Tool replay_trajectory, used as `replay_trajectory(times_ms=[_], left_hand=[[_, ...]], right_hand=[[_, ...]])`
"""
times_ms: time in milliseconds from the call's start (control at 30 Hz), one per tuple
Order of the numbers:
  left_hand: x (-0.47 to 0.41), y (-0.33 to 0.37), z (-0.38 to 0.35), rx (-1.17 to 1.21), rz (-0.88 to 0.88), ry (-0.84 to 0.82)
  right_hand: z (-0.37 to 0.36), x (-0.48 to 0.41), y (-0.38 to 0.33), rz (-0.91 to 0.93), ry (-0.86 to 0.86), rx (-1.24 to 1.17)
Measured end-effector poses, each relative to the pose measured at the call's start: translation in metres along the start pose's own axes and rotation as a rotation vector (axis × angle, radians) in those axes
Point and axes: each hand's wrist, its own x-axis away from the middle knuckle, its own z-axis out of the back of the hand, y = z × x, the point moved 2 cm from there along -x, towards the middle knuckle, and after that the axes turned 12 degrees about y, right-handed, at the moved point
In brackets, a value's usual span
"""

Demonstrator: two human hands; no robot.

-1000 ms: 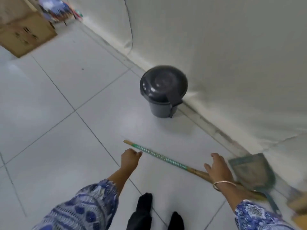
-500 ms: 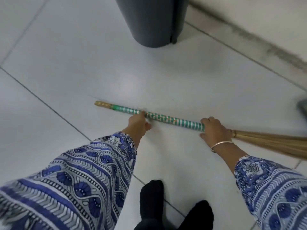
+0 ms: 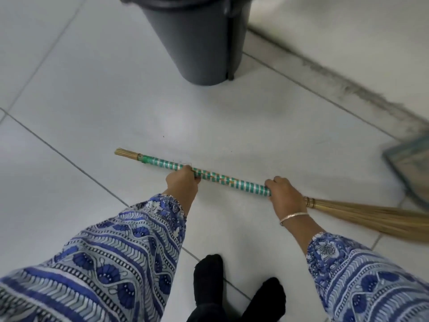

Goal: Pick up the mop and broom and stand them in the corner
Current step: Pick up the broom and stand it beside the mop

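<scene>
One bin [image 3: 197, 38] beyond broom [image 3: 232, 181] — dustpan [image 3: 411, 163] right.

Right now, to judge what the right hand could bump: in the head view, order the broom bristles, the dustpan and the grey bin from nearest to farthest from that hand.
1. Broom bristles: just right of the right hand, which grips the broom's handle.
2. Dustpan: farther right, at the frame edge near the wall.
3. Grey bin: ahead and left, by the wall.
</scene>
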Motion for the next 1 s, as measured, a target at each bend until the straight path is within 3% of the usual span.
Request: replay_trajectory(times_ms=[133, 367, 600, 700, 833, 1000], left_hand=[[0.074, 0.057, 0.028, 0.052, -0.026, 0.072], [0.242, 0.166, 0.086, 0.086, -0.303, -0.006], [0.470, 0.248, 0.137, 0.021, -0.709, -0.392], [0.588, 0.253, 0.139, -0.006, -0.919, -0.609], [0.732, 0.222, 0.134, -0.062, -1.078, -0.889], [0.894, 0.127, 0.141, -0.124, -1.293, -1.141]], right_hand=[[0.074, 0.024, -0.028, -0.058, -0.020, -0.087], [0.247, 0.071, -0.073, -0.176, 0.081, -0.238], [0.443, 0.158, -0.081, -0.357, 0.344, -0.361], [0.517, 0.212, -0.061, -0.494, 0.540, -0.458], [0.584, 0.292, -0.027, -0.610, 0.812, -0.569], [0.632, 0.403, 0.041, -0.802, 1.006, -0.573]])
